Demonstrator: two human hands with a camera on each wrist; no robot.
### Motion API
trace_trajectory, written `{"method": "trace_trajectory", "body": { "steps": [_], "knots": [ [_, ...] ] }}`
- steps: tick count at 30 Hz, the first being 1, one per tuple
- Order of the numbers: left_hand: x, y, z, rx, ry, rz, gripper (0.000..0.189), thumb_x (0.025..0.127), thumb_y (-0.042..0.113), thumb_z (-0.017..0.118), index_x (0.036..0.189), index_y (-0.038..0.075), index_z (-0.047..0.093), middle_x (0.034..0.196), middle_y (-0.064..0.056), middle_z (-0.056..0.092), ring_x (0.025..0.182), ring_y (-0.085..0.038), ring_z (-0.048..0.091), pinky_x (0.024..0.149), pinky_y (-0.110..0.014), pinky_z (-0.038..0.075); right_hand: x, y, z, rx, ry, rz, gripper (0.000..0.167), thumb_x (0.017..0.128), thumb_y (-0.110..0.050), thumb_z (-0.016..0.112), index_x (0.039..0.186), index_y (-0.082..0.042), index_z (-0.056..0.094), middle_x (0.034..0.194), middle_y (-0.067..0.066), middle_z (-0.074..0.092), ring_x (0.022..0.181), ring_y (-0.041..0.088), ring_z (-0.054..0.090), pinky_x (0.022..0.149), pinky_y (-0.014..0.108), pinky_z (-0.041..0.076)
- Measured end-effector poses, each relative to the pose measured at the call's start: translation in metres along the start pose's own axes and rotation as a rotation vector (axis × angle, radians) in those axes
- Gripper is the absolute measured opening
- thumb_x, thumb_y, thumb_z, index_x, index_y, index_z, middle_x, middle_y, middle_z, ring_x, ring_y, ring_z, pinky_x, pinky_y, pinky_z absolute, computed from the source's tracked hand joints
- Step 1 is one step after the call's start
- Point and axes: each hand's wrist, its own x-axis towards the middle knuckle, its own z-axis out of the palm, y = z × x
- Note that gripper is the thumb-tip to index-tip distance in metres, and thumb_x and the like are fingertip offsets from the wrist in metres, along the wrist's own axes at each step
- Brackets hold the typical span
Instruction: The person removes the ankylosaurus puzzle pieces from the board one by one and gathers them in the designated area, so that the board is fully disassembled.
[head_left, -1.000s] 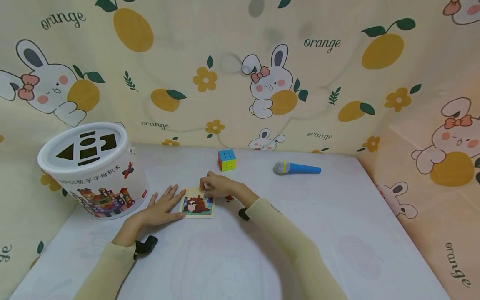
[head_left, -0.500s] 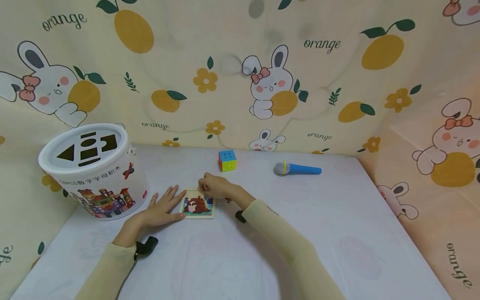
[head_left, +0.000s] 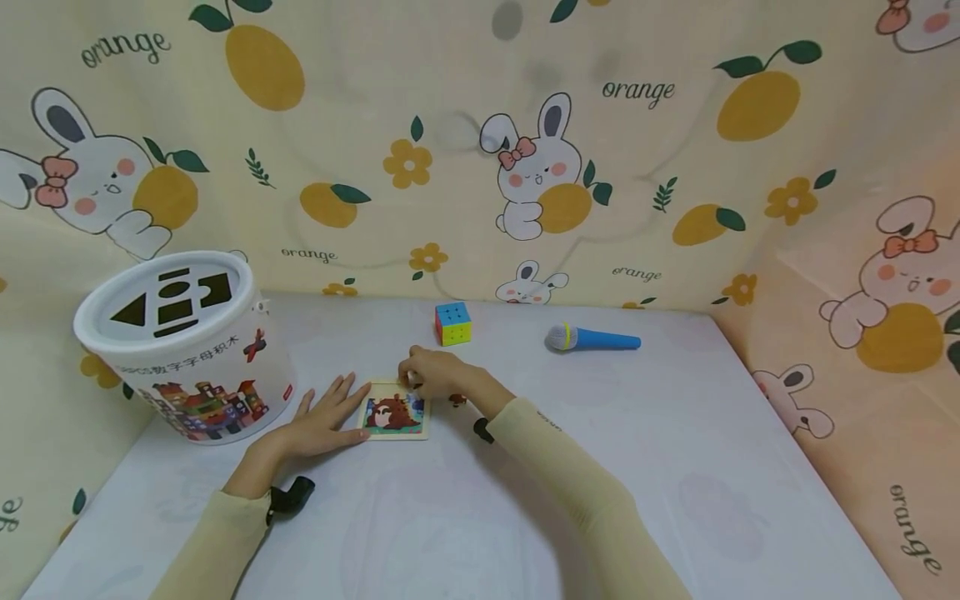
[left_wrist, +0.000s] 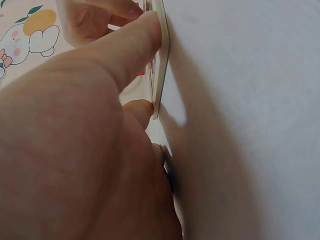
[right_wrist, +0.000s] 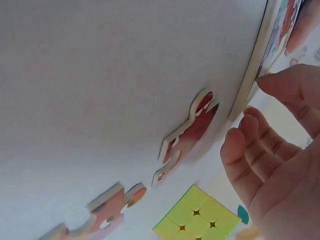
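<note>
A small square wooden jigsaw puzzle (head_left: 393,414) with a brown animal picture in a pale frame lies on the table. My left hand (head_left: 322,423) rests spread at its left side, thumb and forefinger touching the frame. My right hand (head_left: 433,372) is over the upper right corner, fingers bent, with a small pale spot at the fingertips; I cannot tell whether they pinch a piece. In the right wrist view its thumb (right_wrist: 285,87) tip is right at the frame edge. A loose red-brown puzzle piece (right_wrist: 192,130) lies beside the frame, with another puzzle piece (right_wrist: 110,210) farther along.
A rubik's cube (head_left: 453,323) stands behind the right hand. To its right lies a blue toy microphone (head_left: 592,337). A big white bucket (head_left: 187,350) with shaped holes in its lid stands at the left. A printed curtain (head_left: 442,150) hangs behind the table (head_left: 450,517).
My right hand shifts slightly at the puzzle's upper right corner. The left hand stays in place, and the whole head view drifts a little.
</note>
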Motion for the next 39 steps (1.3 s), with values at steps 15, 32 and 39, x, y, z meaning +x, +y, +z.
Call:
{"method": "trace_trajectory", "body": {
  "steps": [15,32,39],
  "knots": [
    [-0.002,0.003,-0.001,-0.003,-0.005,0.004,0.084,0.095,0.048,0.061,0.158,0.006,0.024,0.163,-0.028,0.003,0.148,-0.049,-0.004,0.109,-0.072,-0.011,0.003,-0.003,0.005,-0.119,0.012,-0.024,0.017,0.095,-0.02,0.066,0.113,-0.019,0.063,0.104,0.002,0.053,0.08,0.016,0.055,0.066,0.024,0.045],
    [0.001,-0.004,0.003,-0.002,0.022,0.032,0.085,0.095,0.051,0.059,0.158,0.006,0.023,0.162,-0.029,0.003,0.148,-0.049,-0.005,0.108,-0.072,-0.013,0.006,-0.007,0.003,-0.058,0.13,-0.034,0.008,0.096,-0.016,0.067,0.098,-0.009,0.069,0.087,-0.001,0.061,0.079,0.012,0.053,0.068,0.021,0.043],
    [0.0,-0.005,0.003,0.006,0.021,0.032,0.085,0.095,0.051,0.059,0.158,0.007,0.022,0.163,-0.029,0.002,0.148,-0.048,-0.005,0.108,-0.071,-0.013,0.004,0.001,0.003,0.065,0.081,-0.029,0.012,0.098,-0.015,0.065,0.104,-0.008,0.073,0.09,-0.001,0.065,0.082,0.012,0.055,0.072,0.021,0.046]
  ]
}}
